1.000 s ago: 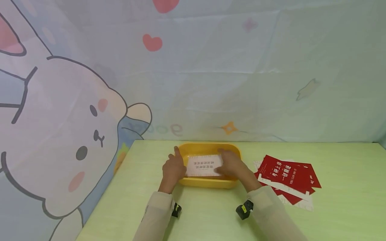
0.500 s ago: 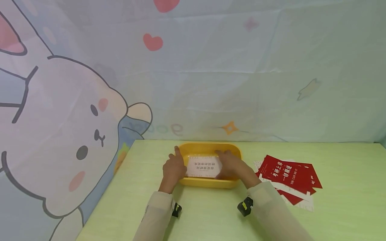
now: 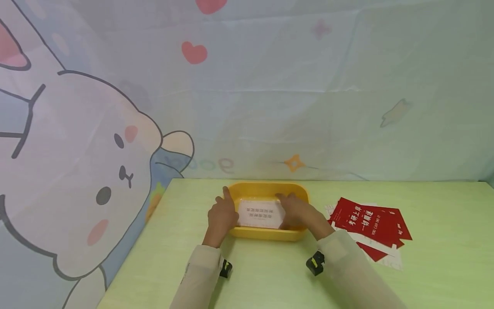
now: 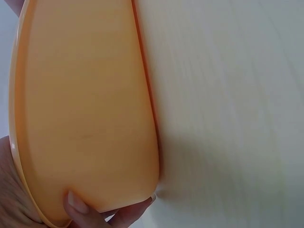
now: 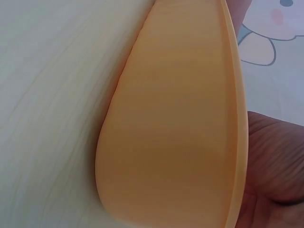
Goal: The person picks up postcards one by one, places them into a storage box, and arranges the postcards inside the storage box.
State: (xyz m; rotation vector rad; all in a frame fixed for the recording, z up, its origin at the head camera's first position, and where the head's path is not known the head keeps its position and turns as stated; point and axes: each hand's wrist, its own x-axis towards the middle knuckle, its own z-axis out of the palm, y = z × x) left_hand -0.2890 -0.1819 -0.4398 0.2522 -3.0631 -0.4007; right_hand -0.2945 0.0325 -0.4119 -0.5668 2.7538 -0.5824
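Note:
A yellow plastic tray (image 3: 266, 234) stands on the table near its far edge. My left hand (image 3: 222, 216) grips the tray's left end; in the left wrist view, fingers (image 4: 83, 211) curl against the outside of its end wall. A white card (image 3: 259, 213) with printed characters lies flat inside the tray. My right hand (image 3: 295, 210) reaches over the right end into the tray, its fingers at the card's right edge. Whether they pinch the card cannot be seen. In the right wrist view the tray wall (image 5: 171, 118) hides those fingers, and only the palm shows beyond the rim.
Right of the tray lies a loose overlapping pile of red cards (image 3: 370, 221) and white paper strips (image 3: 372, 244) on the pale green table (image 3: 266, 279). Behind the table hangs a printed cloth backdrop (image 3: 270, 107).
My right hand has shifted slightly left within the tray, and its fingers have drawn closer together over the card's right end. The left hand and the tray stay in place.

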